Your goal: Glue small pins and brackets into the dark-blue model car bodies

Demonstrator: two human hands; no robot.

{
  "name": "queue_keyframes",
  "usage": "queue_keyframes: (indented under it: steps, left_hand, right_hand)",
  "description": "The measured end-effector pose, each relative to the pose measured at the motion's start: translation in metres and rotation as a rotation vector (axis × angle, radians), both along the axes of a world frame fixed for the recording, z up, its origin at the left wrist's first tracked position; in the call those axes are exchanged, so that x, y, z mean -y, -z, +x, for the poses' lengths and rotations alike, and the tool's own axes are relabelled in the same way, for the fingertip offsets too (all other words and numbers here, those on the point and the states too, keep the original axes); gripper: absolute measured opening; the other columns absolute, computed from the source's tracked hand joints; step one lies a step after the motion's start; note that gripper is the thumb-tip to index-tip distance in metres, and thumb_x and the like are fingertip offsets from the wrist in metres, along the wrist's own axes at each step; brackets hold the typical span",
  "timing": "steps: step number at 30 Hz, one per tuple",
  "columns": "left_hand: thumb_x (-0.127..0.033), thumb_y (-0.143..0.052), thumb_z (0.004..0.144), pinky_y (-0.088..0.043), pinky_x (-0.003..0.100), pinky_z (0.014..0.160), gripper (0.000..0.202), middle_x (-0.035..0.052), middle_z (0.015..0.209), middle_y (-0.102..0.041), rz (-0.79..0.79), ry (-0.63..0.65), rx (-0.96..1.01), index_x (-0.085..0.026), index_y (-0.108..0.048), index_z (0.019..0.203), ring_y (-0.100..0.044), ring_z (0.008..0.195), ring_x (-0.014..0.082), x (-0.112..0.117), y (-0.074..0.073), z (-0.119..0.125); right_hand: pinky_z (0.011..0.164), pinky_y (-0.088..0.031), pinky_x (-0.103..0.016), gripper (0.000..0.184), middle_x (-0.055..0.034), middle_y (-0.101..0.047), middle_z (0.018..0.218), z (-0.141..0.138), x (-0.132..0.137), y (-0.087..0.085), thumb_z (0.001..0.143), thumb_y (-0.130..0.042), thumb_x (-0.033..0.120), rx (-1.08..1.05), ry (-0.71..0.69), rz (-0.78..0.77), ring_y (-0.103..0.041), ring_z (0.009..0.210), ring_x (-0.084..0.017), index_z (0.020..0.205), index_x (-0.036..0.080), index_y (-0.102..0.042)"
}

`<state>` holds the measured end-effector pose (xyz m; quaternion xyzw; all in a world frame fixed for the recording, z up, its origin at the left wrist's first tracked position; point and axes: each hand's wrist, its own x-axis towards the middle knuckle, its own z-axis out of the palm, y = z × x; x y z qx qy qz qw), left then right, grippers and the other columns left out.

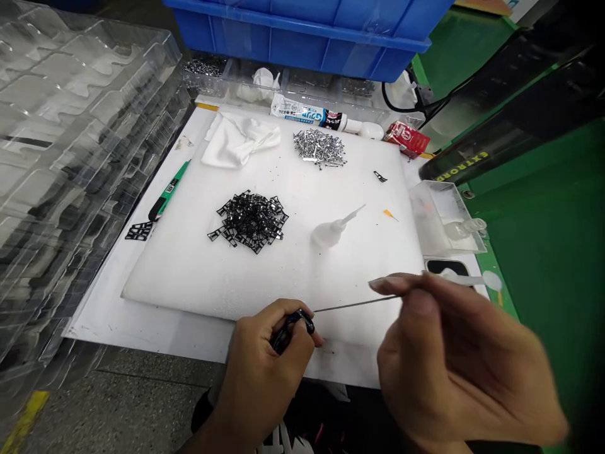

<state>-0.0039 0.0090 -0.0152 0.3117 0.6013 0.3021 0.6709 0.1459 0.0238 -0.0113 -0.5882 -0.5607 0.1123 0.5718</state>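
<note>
My left hand [265, 359] sits at the near edge of the white foam pad [189, 277], its fingers closed on a small black part [292, 331]. My right hand [454, 359], slightly blurred, pinches a thin metal rod [354, 304] whose tip reaches toward that part. Further up the pad lie a heap of black lattice-like pieces [250, 221] and a heap of small silver pieces [319, 148]. A white plastic squeeze bottle [328, 232] lies on its side between them and my right hand.
Stacked transparent plastic trays [80, 157] rise on the left, and a blue crate [302, 38] sits at the back. Beyond the pad are a white cloth [239, 139] and a glue tube [312, 115]. A transparent box [444, 217] and a white spoon [472, 279] stand right.
</note>
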Motion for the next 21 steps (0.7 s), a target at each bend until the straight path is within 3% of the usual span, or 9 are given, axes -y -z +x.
queue_keyframes:
  steps: [4, 9, 14, 21]
  left_hand:
    - [-0.035, -0.061, 0.090, -0.037, 0.017, 0.043, 0.019, -0.0007, 0.073, -0.073, 0.005, 0.002, -0.008, -0.020, -0.072, 0.087, -0.045, 0.043, 0.0046, -0.002, -0.004, 0.000]
    - [-0.031, -0.059, 0.090, -0.039, 0.016, 0.043, 0.018, -0.0028, 0.070, -0.070, 0.006, 0.011, -0.036, -0.020, -0.069, 0.080, -0.045, 0.042, 0.0042, -0.005, -0.007, 0.000]
    - [-0.031, -0.060, 0.090, -0.039, 0.017, 0.042, 0.017, 0.0001, 0.074, -0.074, -0.001, 0.014, -0.012, -0.020, -0.072, 0.089, -0.047, 0.042, 0.0052, -0.004, -0.004, -0.001]
    - [-0.032, -0.061, 0.090, -0.039, 0.016, 0.042, 0.017, 0.0003, 0.077, -0.075, -0.003, -0.006, -0.015, -0.020, -0.072, 0.092, -0.047, 0.042, 0.0045, -0.003, -0.003, -0.001]
  right_hand:
    - [0.066, -0.060, -0.041, 0.028, -0.0046, -0.071, 0.093, -0.024, -0.003, 0.008, 0.088, -0.067, 0.005, -0.150, 0.021, 0.092, -0.070, 0.074, -0.020, 0.111, 0.020, -0.074]
    - [0.065, -0.064, -0.042, 0.024, -0.0060, -0.074, 0.092, -0.016, -0.004, 0.011, 0.088, -0.069, 0.009, -0.141, -0.067, 0.014, -0.072, 0.073, -0.022, 0.110, 0.018, -0.072]
    - [0.063, -0.063, -0.044, 0.025, -0.0063, -0.073, 0.094, -0.013, -0.002, 0.008, 0.088, -0.069, 0.009, -0.087, 0.023, 0.077, -0.071, 0.070, -0.022, 0.110, 0.020, -0.073]
    - [0.070, -0.062, -0.043, 0.027, -0.0048, -0.071, 0.092, -0.013, -0.001, 0.008, 0.090, -0.065, 0.008, -0.050, 0.020, 0.052, -0.071, 0.076, -0.021, 0.112, 0.021, -0.073]
